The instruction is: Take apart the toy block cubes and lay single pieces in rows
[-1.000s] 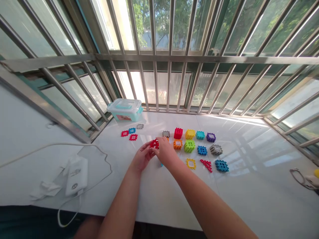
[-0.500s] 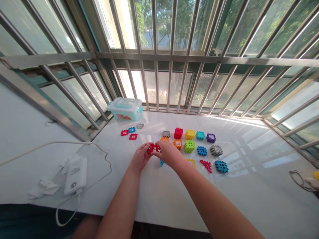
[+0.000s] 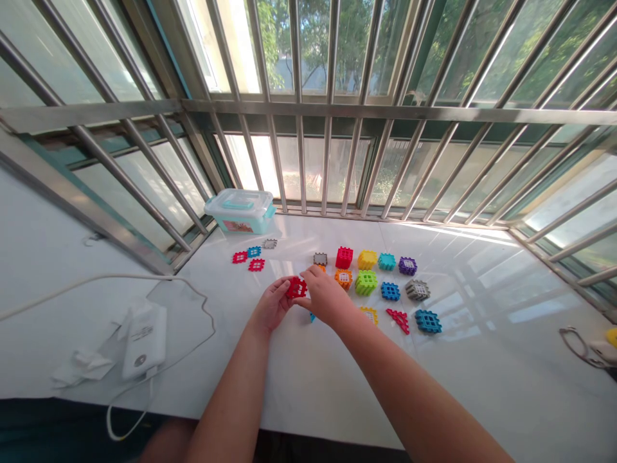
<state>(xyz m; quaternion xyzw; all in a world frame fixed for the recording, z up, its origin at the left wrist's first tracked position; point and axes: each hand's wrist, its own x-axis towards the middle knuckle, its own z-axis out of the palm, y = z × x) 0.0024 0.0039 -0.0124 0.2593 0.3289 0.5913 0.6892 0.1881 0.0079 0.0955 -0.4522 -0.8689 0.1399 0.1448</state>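
Red waffle block (image 3: 296, 287), in left hand (image 3: 272, 303).
Fingers curled around it; right hand (image 3: 325, 297) open, just beside it at three o'clock.

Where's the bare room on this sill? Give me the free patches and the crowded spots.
Widest patch: the white sill right of the blue block. Smaller: between the power bank and your left hand, which holds the red block. Crowded: the rows from the orange block to the purple block, beyond your right hand.
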